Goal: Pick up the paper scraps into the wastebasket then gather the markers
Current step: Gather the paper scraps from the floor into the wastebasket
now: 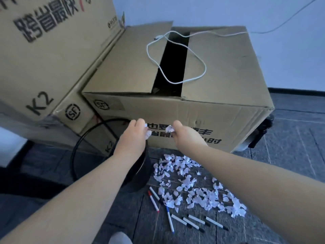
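While both hands hold torn paper above the wastebasket [84, 138], left hand [135, 134] and right hand [182, 136] each pinch a wad; paper scraps [193, 187] litter the floor, likely weightless, limp, best pinched in bunches; markers [191, 221] lie flat, long axes mostly diagonal

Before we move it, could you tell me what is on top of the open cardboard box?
A looped white cable lies across the cardboard box flaps; its dark interior is hidden.
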